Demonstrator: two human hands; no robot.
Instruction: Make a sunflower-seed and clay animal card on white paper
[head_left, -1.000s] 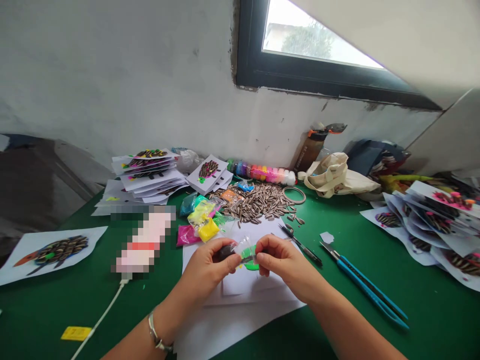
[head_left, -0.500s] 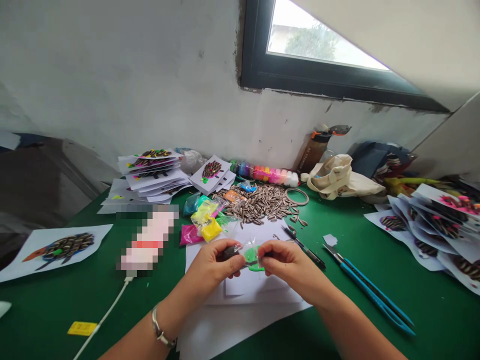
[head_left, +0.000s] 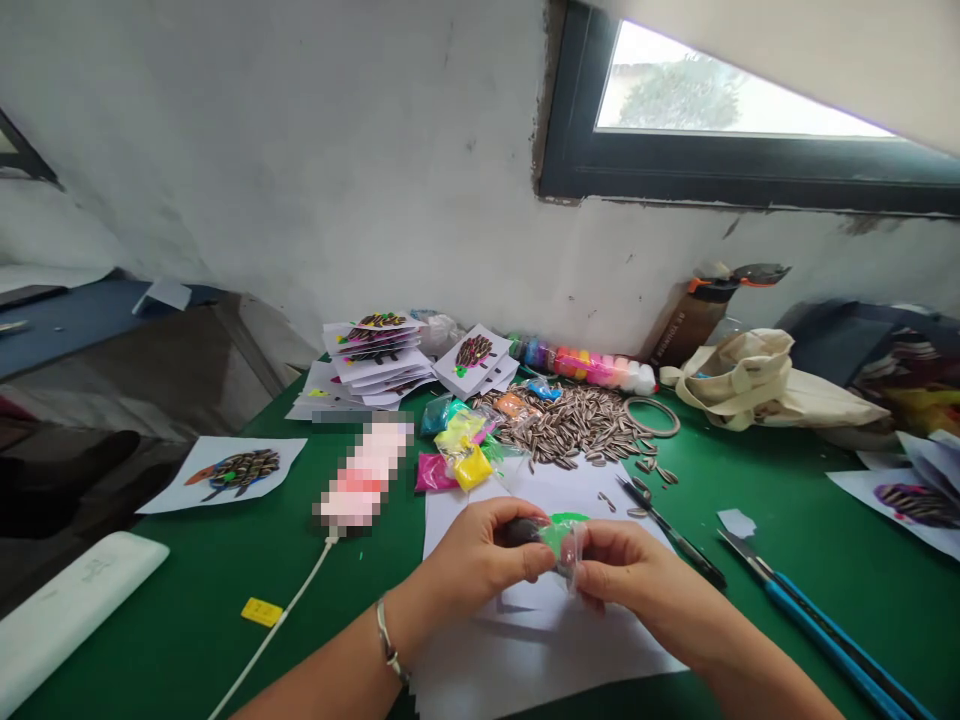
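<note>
My left hand (head_left: 487, 548) is closed around a small clear plastic packet with dark, clay-like material (head_left: 519, 531) in it. My right hand (head_left: 637, 568) pinches the loose clear end of the same packet (head_left: 568, 562). Both hands are over sheets of white paper (head_left: 480, 660) on the green table. Just behind the packet, a bright green patch (head_left: 567, 519) shows, partly hidden by the plastic and fingers. Right of the hands lies a black pen (head_left: 679, 538). Beyond the paper are a yellow clay packet (head_left: 473, 467) and a magenta one (head_left: 435, 472).
Sunflower seeds (head_left: 566, 425) are heaped behind the paper, near a tape ring (head_left: 652, 417). Blue-handled tweezers (head_left: 817, 630) lie at right. Stacked picture cards (head_left: 382, 370), a bird picture (head_left: 225, 475), a white cable (head_left: 274, 630) and a white block (head_left: 82, 620) are at left.
The view has turned left, so the table things appear farther right and the white block shows more. Both hands keep hold of the packet; my right fingers have shifted on its clear end.
</note>
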